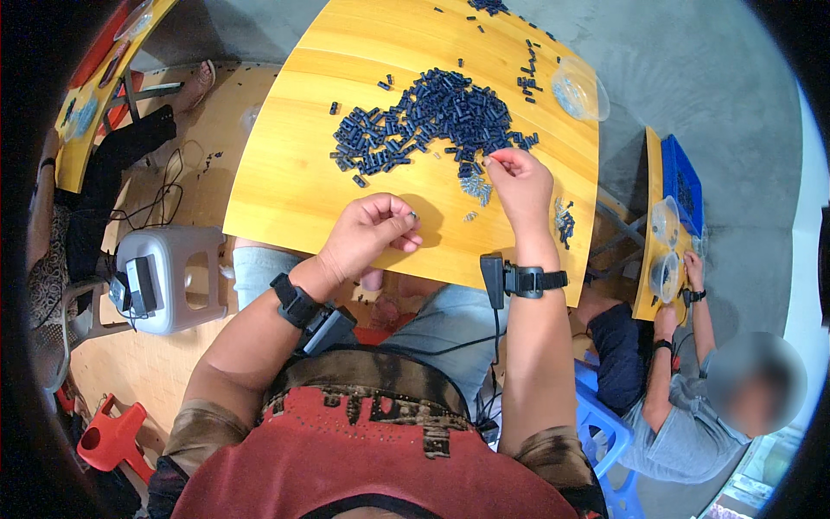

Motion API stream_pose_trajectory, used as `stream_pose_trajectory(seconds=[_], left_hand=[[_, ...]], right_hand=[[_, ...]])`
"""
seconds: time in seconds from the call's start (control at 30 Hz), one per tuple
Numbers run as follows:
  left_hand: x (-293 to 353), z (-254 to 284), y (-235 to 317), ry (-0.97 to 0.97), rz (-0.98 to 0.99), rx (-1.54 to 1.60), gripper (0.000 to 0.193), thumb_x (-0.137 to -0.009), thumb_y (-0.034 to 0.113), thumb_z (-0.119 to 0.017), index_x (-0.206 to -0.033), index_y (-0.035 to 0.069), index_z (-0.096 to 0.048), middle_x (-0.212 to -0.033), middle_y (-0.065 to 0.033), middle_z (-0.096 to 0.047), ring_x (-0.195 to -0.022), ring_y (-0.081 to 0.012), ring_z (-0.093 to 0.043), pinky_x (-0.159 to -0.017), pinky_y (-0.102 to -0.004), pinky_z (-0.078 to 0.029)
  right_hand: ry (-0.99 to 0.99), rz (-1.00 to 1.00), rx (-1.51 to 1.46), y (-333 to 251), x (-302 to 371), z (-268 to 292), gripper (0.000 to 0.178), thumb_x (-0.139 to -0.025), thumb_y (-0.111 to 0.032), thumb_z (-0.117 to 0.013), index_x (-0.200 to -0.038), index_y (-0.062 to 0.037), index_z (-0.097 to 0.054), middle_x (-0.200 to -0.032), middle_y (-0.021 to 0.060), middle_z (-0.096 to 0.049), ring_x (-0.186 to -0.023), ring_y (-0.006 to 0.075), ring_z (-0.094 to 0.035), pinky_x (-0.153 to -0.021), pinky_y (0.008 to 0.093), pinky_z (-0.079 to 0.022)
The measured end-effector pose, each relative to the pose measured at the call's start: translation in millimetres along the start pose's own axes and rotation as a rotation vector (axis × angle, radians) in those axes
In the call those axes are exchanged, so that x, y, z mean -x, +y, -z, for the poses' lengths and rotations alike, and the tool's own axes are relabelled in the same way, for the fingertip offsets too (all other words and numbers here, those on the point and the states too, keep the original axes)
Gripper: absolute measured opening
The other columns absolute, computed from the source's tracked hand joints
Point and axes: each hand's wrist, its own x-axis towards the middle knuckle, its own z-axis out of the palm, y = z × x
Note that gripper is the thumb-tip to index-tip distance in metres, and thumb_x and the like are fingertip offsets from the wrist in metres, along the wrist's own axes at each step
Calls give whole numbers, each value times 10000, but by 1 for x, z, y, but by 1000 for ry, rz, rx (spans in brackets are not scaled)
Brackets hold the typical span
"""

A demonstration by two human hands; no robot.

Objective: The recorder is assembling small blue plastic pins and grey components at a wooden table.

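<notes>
A big heap of small black plastic parts [458,108] lies on the yellow wooden table [285,173]. My left hand [373,229] is held over the table's near edge, thumb and fingers pinched around a tiny dark-and-silver piece too small to name. At the near right side of the heap, my right hand [523,186] has thumb and forefinger pinched together. What it holds, if anything, is too small to make out. Right beside those fingertips is a small pile of silvery metal pieces [475,189], with a few loose metal pieces [470,216] nearer me.
A clear plastic tub [577,91] with silvery pieces stands at the table's right edge. More mixed small parts [564,223] lie near my right wrist. A co-worker [683,415] works at another table with a blue bin [683,186]. A grey plastic stool [169,281] stands to the left.
</notes>
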Motion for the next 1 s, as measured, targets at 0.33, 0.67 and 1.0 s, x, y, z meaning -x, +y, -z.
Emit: stream_pose_trajectory(seconds=[0.33,0.67,1.0], left_hand=[[1,9,-11,-37,-63,-84,101,-907,91,-551,-969,14,-575,-911,-71,-636,-778,-131,-616,-714,-254,-517],[26,-9,-8,39,-85,-245,146,-884,130,-599,-972,13,-607,-865,-35,-646,-762,-109,-611,-701,-239,-504],[52,-29,-9,-7,-7,-257,149,-880,137,-606,-971,21,-619,-843,-35,-643,-715,-110,-618,-649,-235,-504]], right_hand=[[-135,-418,-665,-22,89,7,90,-785,-65,-680,-839,-29,-617,-675,-6,-585,-547,48,-518,-483,178,-395],[-26,-329,-769,-23,129,9,142,-775,-39,-687,-884,-23,-597,-692,3,-585,-563,50,-518,-494,175,-402],[2,-137,-521,-2,141,7,102,-772,-20,-661,-853,-8,-600,-695,30,-605,-597,77,-548,-541,211,-444]])
